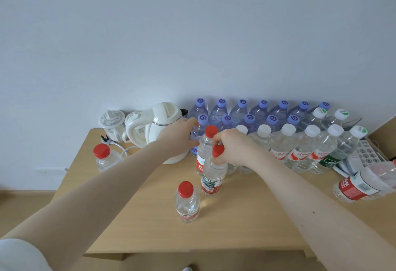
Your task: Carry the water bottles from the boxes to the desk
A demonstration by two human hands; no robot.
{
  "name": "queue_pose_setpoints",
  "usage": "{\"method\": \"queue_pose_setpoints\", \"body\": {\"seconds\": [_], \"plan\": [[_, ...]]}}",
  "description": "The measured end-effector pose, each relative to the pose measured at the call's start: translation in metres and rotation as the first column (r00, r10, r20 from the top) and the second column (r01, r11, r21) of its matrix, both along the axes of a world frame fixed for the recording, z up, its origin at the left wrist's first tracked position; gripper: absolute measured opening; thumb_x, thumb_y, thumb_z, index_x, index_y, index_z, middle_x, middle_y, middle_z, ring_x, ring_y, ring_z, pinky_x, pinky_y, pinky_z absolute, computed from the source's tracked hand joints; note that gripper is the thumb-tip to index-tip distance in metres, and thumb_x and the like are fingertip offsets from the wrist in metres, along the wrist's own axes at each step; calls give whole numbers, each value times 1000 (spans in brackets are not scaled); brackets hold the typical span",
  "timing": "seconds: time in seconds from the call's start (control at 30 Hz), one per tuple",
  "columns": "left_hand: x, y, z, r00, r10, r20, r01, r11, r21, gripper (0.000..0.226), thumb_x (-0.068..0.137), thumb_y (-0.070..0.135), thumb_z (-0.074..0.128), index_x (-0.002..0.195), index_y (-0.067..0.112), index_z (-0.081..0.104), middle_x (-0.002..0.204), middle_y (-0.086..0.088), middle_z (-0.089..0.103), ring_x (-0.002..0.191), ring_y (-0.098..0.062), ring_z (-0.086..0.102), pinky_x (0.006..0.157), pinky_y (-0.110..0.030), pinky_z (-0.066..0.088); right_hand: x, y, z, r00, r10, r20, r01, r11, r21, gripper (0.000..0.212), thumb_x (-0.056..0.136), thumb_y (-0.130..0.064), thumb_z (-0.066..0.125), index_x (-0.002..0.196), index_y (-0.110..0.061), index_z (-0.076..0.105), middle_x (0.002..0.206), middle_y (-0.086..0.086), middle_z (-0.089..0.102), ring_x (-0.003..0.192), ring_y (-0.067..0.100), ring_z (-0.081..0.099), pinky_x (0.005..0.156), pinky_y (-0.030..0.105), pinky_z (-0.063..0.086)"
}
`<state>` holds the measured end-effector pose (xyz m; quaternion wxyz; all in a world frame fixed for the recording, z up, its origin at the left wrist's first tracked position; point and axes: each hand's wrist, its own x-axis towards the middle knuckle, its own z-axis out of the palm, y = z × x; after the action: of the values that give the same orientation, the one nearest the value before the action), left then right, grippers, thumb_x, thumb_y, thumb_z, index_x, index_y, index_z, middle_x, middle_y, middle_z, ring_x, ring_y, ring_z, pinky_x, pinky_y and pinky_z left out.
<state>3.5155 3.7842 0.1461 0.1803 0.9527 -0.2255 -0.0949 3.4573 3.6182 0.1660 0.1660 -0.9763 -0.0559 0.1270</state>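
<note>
On the wooden desk (pixel 246 223) a red-capped water bottle (pixel 212 176) stands upright; my right hand (pixel 234 148) grips its neck just under the cap. Right behind it stands a second red-capped bottle (pixel 203 148). My left hand (pixel 180 136) reaches past the kettle, its fingers and thumb spread against the front-left purple-capped bottle (pixel 198 131). Rows of purple-capped bottles (pixel 262 110) and white-capped bottles (pixel 304 144) line the wall. Another red-capped bottle (pixel 186 203) stands nearer to me.
A white kettle (pixel 165 125) and a small patterned pot (pixel 112 123) with a plug and cord stand at the back left, beside a lone red-capped bottle (pixel 104 158). A red-labelled bottle (pixel 362 187) lies on its side at the right edge.
</note>
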Motion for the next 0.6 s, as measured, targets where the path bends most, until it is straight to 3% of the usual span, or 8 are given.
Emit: {"method": "queue_pose_setpoints", "body": {"seconds": [0.2, 0.37, 0.43, 0.5, 0.6], "plan": [[-9, 19, 0, 999, 44, -9, -43, 998, 40, 46, 90, 33, 63, 130, 17, 46, 127, -2, 54, 105, -25, 57, 87, -40, 48, 2, 17, 0, 999, 17, 28, -16, 999, -50, 20, 72, -24, 75, 71, -20, 55, 84, 0, 64, 78, 19, 59, 51, 22, 36], [-13, 27, 2, 998, 56, -20, -55, 997, 51, 46, 91, 36, 62, 131, 19, 47, 128, 0, 53, 107, -24, 56, 88, -40, 48, 2, 27, 1, 998, -31, 59, 37, 993, -109, 45, 73, -29, 75, 67, -18, 32, 68, -2, 39, 68, 19, 45, 48, 25, 24], [-14, 28, 4, 999, 48, -20, -46, 997, 63, 46, 91, 36, 62, 131, 19, 47, 128, 0, 53, 108, -23, 56, 89, -40, 48, 1, 29, 0, 998, -28, 54, 34, 992, -119, 38, 77, -30, 72, 68, -17, 37, 70, -2, 40, 73, 20, 49, 52, 26, 29], [-15, 28, 4, 999, 38, -25, -36, 997, 71, 44, 92, 36, 61, 130, 19, 48, 129, 0, 53, 108, -23, 56, 88, -39, 48, 0, 30, -2, 997, -11, 71, 19, 993, -114, 23, 81, -32, 68, 81, -15, 52, 80, 0, 49, 87, 24, 56, 61, 28, 36], [-17, 27, 5, 999, 17, -37, -14, 997, 70, 42, 92, 35, 61, 129, 18, 49, 129, 0, 53, 108, -22, 55, 89, -38, 47, -2, 32, 0, 998, 10, 69, -1, 992, -128, 30, 85, -41, 66, 88, -13, 55, 83, 0, 50, 83, 22, 55, 55, 26, 32]]}}
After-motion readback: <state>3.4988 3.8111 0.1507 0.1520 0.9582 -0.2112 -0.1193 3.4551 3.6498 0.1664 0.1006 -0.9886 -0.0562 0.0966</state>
